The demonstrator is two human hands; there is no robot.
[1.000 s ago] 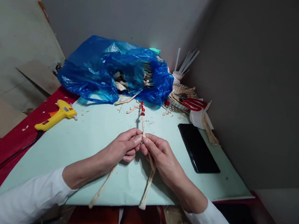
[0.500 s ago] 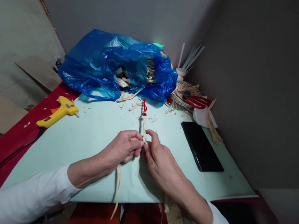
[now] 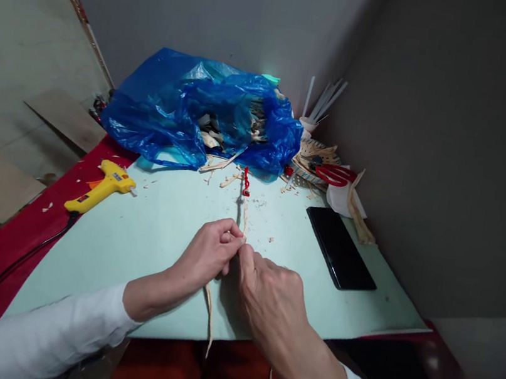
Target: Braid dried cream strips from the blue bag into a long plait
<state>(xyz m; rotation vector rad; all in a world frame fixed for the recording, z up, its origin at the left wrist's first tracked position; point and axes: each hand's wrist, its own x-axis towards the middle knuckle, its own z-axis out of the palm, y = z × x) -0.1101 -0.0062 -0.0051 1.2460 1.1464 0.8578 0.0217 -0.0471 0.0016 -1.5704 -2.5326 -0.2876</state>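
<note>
Left hand (image 3: pixel 213 247) pinching a braid (image 3: pixel 245 214), apparently partly done.
The right hand (image 3: pixel 273 291) curls against it mid-frame — its hold hidden; above, the plaited length runs up to red cord (image 3: pixel 247 182) — below, a pale strand (image 3: pixel 209 310) hangs unplaited.

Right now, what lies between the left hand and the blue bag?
In the head view, a pale strand tipped with red cord extends from the left hand toward the blue bag; pale scraps lie nearby on the light green sheet.
</note>
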